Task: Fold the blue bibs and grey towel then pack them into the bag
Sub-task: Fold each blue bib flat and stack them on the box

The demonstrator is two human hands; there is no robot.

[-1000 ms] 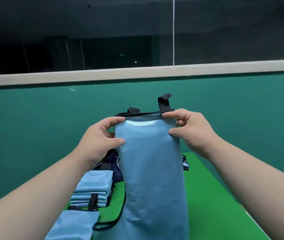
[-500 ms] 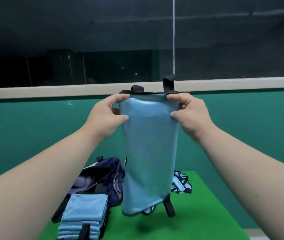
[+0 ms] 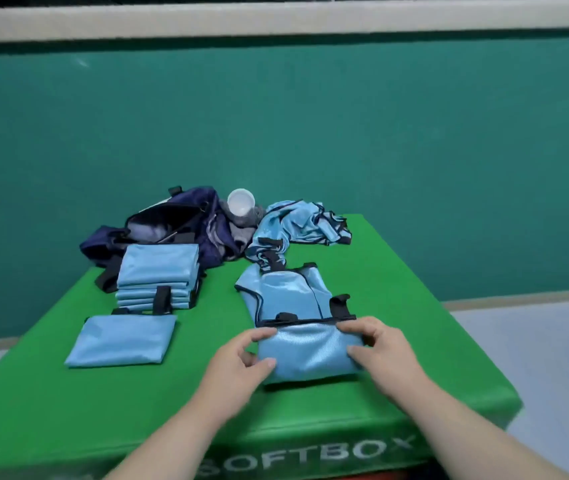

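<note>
The step in hand is judged to be a crosswise fold of the bib (image 3: 307, 355) on the box (image 3: 414, 306). The bib's near part is pinched at its left edge by the left hand (image 3: 238, 365), with the thumb on the near face and the fingers curled over the trim (image 3: 297, 321). It is pinched in the same way at its right edge by the right hand (image 3: 383, 355).

For the fold to be done well, both edges should be moved together and kept level, so that the trim is laid square across the far part. The black tabs (image 3: 341, 304) should be tucked inside the outline. The cloth looks slick, so slipping is likely. The fold should therefore be pressed flat before it is let go, and its width matched to the stack (image 3: 158, 268).

The bib lies between the two hands and is touched by both. Its far part is spread on the box just beyond the fingertips.

- **Folded bib:** one folded bib (image 3: 122, 341) lies to the left of the left hand, near it.
- **Stack:** it stands beyond that folded bib, well apart from the left hand.
- **Bag:** the open bag (image 3: 186, 216) is found beyond the stack.
- **Towel:** the towel (image 3: 245, 225) is beside the bag, far beyond both hands.
- **Pile:** a pile (image 3: 307, 220) of unfolded bibs lies well beyond the right hand.
</note>
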